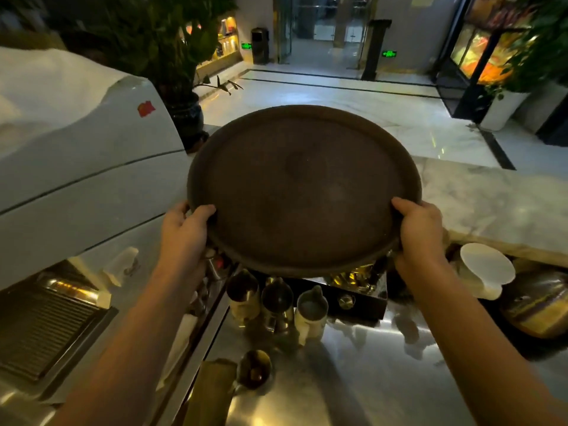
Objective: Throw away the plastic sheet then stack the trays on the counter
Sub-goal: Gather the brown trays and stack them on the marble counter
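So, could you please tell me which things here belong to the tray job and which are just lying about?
Part of the job:
round brown tray
left hand
right hand
marble counter

Just lying about:
metal pitchers
white cup
potted plant
espresso machine

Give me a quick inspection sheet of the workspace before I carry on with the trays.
Surface: marble counter ahead, steel worktop below.
Job's things: one round brown tray held in the air, tilted toward the camera; no plastic sheet seen.
Clutter: metal jugs, white cup, white machine at left.
Grippers: left hand and right hand grip the tray's near rim, thumbs on top.
Cables: nothing seen.
Surroundings: potted plant, glossy lobby floor.
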